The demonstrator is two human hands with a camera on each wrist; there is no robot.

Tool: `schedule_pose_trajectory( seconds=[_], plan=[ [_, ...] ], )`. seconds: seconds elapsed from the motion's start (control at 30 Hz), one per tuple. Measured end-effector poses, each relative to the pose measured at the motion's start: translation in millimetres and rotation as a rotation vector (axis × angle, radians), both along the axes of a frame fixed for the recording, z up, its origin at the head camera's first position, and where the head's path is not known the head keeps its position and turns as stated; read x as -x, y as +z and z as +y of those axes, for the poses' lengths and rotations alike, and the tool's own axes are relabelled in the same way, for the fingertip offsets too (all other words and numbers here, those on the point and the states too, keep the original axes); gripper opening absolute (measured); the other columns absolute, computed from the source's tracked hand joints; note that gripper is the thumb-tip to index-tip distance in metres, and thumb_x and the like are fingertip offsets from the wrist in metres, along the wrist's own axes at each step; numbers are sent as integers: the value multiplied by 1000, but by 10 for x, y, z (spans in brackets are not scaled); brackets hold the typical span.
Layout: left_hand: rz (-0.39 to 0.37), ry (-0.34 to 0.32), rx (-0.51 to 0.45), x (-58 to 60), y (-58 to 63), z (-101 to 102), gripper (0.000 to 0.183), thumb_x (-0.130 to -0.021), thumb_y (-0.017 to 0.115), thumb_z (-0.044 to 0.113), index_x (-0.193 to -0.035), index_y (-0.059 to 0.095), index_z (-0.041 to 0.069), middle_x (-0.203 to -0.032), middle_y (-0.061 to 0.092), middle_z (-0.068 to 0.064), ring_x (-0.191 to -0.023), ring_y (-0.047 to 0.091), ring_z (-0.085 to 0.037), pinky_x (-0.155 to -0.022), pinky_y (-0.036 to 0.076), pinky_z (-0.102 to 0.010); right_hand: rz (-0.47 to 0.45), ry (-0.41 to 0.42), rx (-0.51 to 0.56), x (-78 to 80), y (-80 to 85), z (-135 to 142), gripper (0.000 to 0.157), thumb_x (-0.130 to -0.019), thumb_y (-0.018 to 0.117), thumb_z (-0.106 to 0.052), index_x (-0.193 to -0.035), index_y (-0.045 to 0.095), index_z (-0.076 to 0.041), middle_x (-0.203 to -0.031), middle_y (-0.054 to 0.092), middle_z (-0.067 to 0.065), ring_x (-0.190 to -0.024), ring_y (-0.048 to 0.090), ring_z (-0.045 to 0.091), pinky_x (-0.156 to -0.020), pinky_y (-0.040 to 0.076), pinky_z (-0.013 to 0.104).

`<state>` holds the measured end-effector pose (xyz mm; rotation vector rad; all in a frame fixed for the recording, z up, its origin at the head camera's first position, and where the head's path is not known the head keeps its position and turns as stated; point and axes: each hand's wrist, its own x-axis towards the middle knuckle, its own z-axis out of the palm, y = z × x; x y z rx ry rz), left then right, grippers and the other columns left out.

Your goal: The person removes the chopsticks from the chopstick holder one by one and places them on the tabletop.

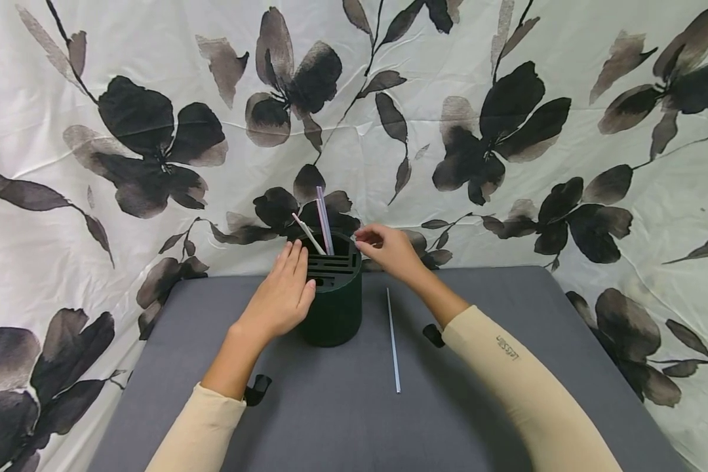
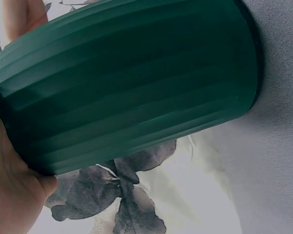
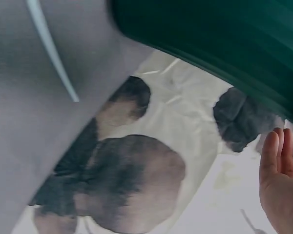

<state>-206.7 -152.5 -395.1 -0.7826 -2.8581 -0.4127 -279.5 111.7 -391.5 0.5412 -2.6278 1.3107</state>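
I have the left hand (image 1: 279,295) on the left rim of the dark green, ribbed, cylindrical container (image 1: 332,318), fingers straight and close together, thumb apart; the right hand (image 1: 392,249) is bent at the opposite rim, and from my feed I cannot tell whether its fingertips pinch anything; the container stands upright on the grey tabletop (image 1: 507,295), slim lilac straws (image 1: 324,219) leaning inside; one thin pale-blue stick (image 1: 393,341) lies to its right.
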Motion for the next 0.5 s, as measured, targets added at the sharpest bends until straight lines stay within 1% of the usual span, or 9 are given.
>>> schedule_pose_trajectory(
  seconds=[0.1, 0.23, 0.33, 0.43, 0.5],
  plan=[
    [3, 5, -9, 6, -7, 3, 66, -110, 31, 33, -162, 20, -7, -171, 15, -24, -161, 5, -36, -130, 15, -52, 30, 33, -4, 47, 82, -97, 25, -99, 71, -21, -120, 73, -8, -115, 76, 7, -104, 72, 21, -93, 60, 38],
    [7, 13, -13, 18, -17, 16, 66, -110, 32, 33, -161, 20, -7, -171, 15, -23, -161, 5, -36, -130, 15, -52, 67, 68, -7, 96, 174, -196, 24, -98, 71, -17, -119, 73, -6, -114, 76, 8, -102, 73, 21, -93, 60, 37],
    [9, 20, -10, 31, -20, 33, 66, -110, 31, 33, -162, 20, -6, -171, 15, -23, -161, 5, -35, -130, 15, -51, 79, 91, -16, 137, 244, -255, 24, -98, 71, -16, -119, 73, -5, -112, 76, 9, -100, 73, 21, -92, 60, 36],
    [15, 24, -7, 47, -21, 50, 66, -110, 31, 33, -161, 20, -7, -171, 15, -24, -161, 6, -35, -130, 15, -52, 75, 93, -41, 186, 308, -311, 25, -97, 72, -17, -117, 72, -3, -109, 76, 9, -97, 72, 21, -90, 60, 36],
    [19, 23, -6, 60, -22, 64, 66, -110, 32, 33, -161, 21, -7, -171, 15, -24, -161, 6, -36, -130, 16, -52, 60, 72, -66, 216, 343, -349, 25, -96, 74, -20, -116, 71, -4, -107, 75, 8, -96, 72, 20, -87, 60, 35]
  ],
)
